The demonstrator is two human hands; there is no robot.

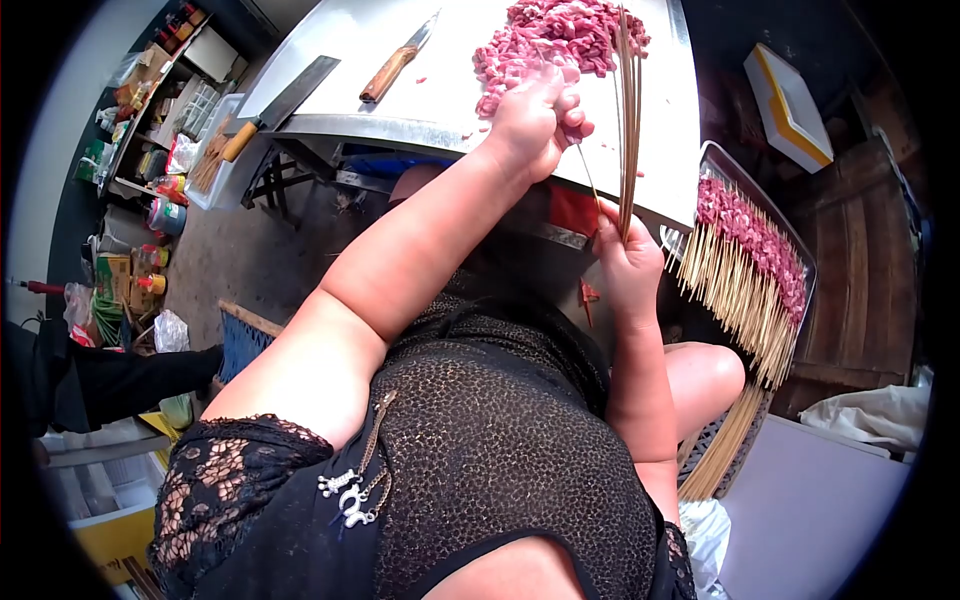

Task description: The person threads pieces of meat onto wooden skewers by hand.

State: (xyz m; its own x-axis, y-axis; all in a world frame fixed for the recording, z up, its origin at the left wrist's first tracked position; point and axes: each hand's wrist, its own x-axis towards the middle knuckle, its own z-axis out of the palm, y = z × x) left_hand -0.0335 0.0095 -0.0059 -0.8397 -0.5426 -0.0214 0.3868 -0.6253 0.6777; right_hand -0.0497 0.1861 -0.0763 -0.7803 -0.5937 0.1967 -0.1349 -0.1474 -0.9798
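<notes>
My left hand (532, 118) is closed at the near side of a heap of raw cut meat (575, 40) on the white table. A small piece of meat (573, 133) shows between its fingers. My right hand (632, 268) grips a bundle of thin wooden skewers (630, 130), which stand upright out of the fist. From the same hand a single skewer (589, 172) slants up to the left, its far end at the meat piece in my left fingers. Whether the tip has pierced that piece I cannot tell.
Right of the table, a tray (808, 290) holds rows of meat skewers (750, 240). More bare skewers (725, 450) lie below it. A cleaver (290, 100) and a knife (400, 62) rest on the tabletop (440, 110). Another person's dark sleeve (150, 375) shows at left, near crowded shelves.
</notes>
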